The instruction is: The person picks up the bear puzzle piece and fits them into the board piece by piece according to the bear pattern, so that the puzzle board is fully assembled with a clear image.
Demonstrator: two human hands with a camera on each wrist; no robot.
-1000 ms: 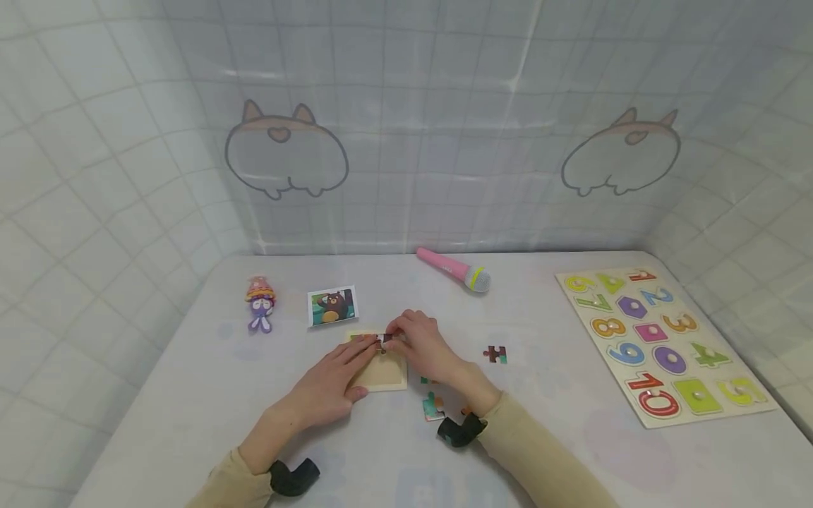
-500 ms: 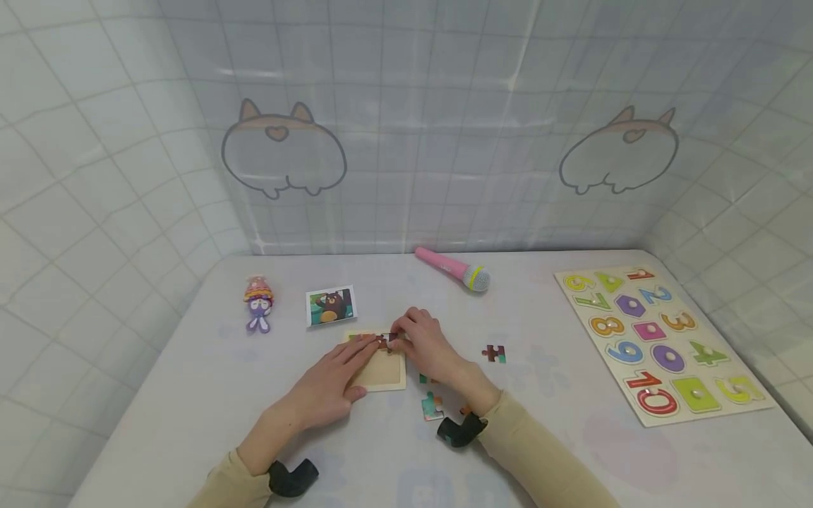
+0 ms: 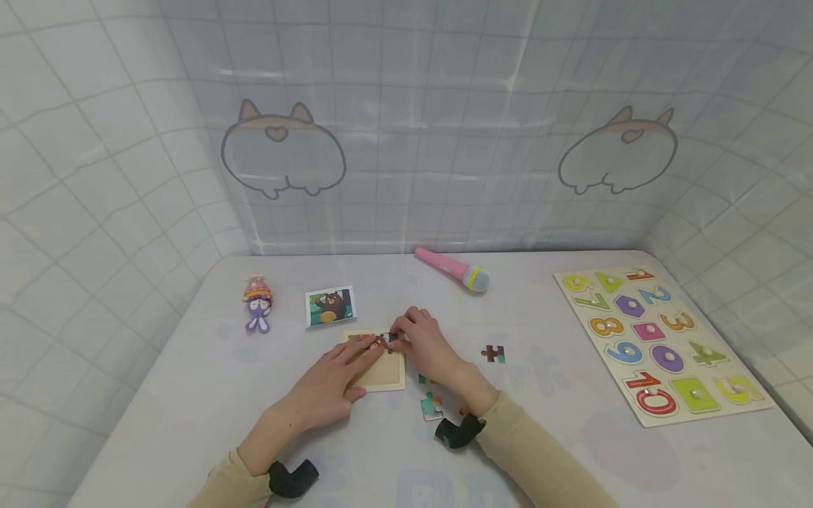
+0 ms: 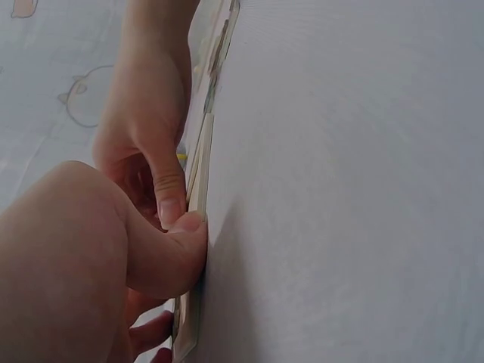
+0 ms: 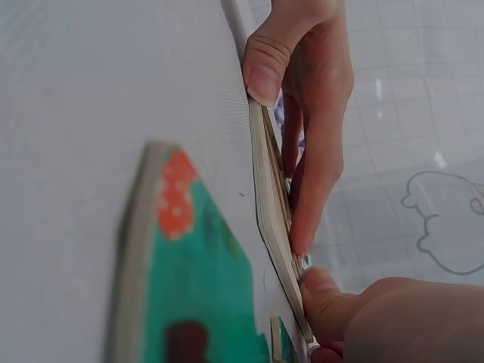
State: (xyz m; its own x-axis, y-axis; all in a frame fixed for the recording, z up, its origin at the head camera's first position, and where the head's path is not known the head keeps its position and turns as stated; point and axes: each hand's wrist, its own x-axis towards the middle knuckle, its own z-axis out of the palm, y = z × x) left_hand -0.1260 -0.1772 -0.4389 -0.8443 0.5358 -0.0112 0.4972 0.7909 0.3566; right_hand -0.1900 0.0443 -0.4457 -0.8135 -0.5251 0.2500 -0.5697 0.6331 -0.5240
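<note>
A shallow wooden puzzle tray [image 3: 385,378] lies on the table between the hands, with jigsaw pieces along its far side. My left hand [image 3: 327,381] rests over the tray's left part, fingers extended onto those pieces and thumb by the near edge. In the left wrist view, that thumb [image 4: 178,242] touches the tray's rim. At the far right corner, my right hand [image 3: 427,343] pinches a dark jigsaw piece [image 3: 393,337] between thumb and curled fingers. The right thumb [image 5: 321,291] lies against the tray edge in the right wrist view. Fingers hide much of the far row.
Loose jigsaw pieces lie right of the tray, including a green one [image 3: 430,407] near the right wrist and a brown one [image 3: 493,353] farther out. Behind are a bear picture card [image 3: 331,307], a purple doll [image 3: 258,307] and a pink microphone [image 3: 451,268]. A number board [image 3: 660,346] lies at right.
The dark piece has shifted slightly right, into the tray's far right corner, with my right fingers. My left fingertips have edged a little along the far row. The tray stays put.
</note>
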